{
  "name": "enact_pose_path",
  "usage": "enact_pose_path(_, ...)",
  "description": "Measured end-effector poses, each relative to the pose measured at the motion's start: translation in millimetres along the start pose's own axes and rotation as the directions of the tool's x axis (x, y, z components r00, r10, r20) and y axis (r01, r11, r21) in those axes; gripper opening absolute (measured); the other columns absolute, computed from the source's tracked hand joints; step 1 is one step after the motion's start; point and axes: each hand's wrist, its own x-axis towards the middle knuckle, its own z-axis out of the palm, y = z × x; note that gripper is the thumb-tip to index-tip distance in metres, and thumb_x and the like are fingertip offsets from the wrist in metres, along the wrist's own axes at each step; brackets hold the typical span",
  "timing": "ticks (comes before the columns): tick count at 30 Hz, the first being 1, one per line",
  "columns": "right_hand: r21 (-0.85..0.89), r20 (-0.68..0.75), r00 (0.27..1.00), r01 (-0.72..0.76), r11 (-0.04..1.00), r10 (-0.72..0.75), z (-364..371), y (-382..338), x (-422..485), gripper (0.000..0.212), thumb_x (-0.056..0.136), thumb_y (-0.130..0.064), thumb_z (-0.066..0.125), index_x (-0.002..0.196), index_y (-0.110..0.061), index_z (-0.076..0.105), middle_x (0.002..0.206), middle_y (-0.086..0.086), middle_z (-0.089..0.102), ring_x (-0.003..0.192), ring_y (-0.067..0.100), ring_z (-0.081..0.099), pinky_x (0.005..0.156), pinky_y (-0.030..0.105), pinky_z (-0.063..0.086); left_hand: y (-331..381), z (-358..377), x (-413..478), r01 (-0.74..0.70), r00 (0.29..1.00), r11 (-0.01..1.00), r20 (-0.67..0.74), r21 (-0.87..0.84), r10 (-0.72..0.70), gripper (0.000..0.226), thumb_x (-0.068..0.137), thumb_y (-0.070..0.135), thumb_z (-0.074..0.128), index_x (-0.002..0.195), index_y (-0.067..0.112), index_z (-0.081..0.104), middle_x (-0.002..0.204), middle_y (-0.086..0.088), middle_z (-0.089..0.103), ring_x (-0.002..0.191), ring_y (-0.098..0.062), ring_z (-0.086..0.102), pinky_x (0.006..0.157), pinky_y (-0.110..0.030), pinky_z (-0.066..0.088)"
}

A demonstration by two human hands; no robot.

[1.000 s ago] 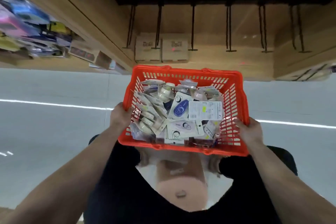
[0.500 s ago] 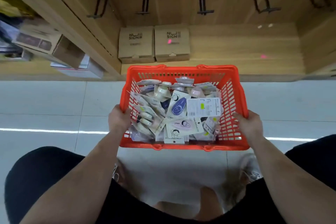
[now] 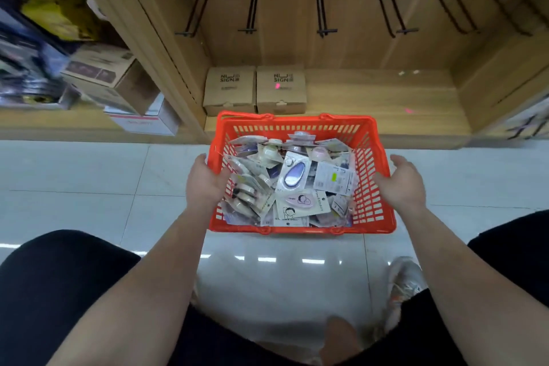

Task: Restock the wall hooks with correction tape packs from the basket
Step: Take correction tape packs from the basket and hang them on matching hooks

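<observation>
While the red basket (image 3: 300, 128) sits low on the tiled floor before the bottom shelf, I judge the step in hand is settling it within reach of the bare wall hooks (image 3: 323, 9) above. It should rest flat and steady so the heaped correction tape packs (image 3: 294, 175) inside do not spill, and near enough for me to lift one pack by its hang tab. Seen from the head camera, my left hand (image 3: 205, 184) curls over the left rim, gripping it. My right hand (image 3: 404, 184) is relaxed and spread beside the right wall, holding nothing; whether it touches the mesh I cannot tell.
</observation>
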Motion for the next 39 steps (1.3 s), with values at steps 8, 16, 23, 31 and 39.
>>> enact_pose_path(8,0.05,0.307,0.926,0.217,0.975,-0.222,26,-37,-10,0.046,0.093,-0.022,0.072,0.136,-0.007,0.061,0.133,0.011,0.067,0.12,0.026,0.062,0.097,0.032,0.046,51,29,-45,-0.258,0.954,0.966,0.162,0.007,0.254,0.05,0.099,0.034,0.064,0.142,0.01,0.053,0.138,-0.007,0.064,0.118,-0.026,0.064,0.104,-0.039,0.05)
enact_pose_path(16,-0.071,0.328,0.907,0.301,0.951,-0.263,73,-17,37,0.06,0.09,-0.02,0.073,0.146,-0.016,0.054,0.147,0.009,0.055,0.119,0.026,0.061,0.101,0.036,0.049,44,108,-12,-0.401,0.903,0.88,0.272,0.256,0.332,0.054,0.097,0.043,0.063,0.145,0.021,0.05,0.139,0.004,0.064,0.122,-0.021,0.063,0.107,-0.04,0.046)
enact_pose_path(23,0.032,0.285,0.932,0.226,0.974,-0.226,88,11,54,0.04,0.079,-0.033,0.088,0.109,-0.014,0.07,0.107,0.003,0.071,0.098,0.022,0.063,0.085,0.037,0.049,43,147,-4,-0.392,0.92,0.7,0.252,0.597,0.3,0.049,0.095,0.058,0.054,0.125,0.02,0.055,0.1,0.003,0.073,0.099,-0.023,0.068,0.1,-0.046,0.033)
enact_pose_path(31,0.283,0.269,0.928,0.181,0.942,-0.259,96,-1,49,0.034,0.098,-0.024,0.069,0.079,-0.023,0.041,0.073,-0.003,0.039,0.061,0.014,0.037,0.061,0.034,0.03,42,158,-8,-0.373,0.927,0.82,0.215,0.434,0.307,0.072,0.095,0.049,0.062,0.153,0.018,0.034,0.145,-0.002,0.051,0.12,-0.025,0.062,0.112,-0.047,0.033)
enact_pose_path(39,0.43,0.416,0.882,0.022,0.903,-0.22,85,-1,37,0.014,0.097,-0.015,0.064,0.09,-0.019,0.053,0.087,0.001,0.068,0.077,0.03,0.063,0.074,0.043,0.047,51,154,-17,-0.205,0.951,0.968,0.263,0.146,0.162,0.094,0.081,0.045,0.084,0.155,0.021,0.033,0.115,0.0,0.068,0.093,-0.018,0.063,0.091,-0.034,0.047)
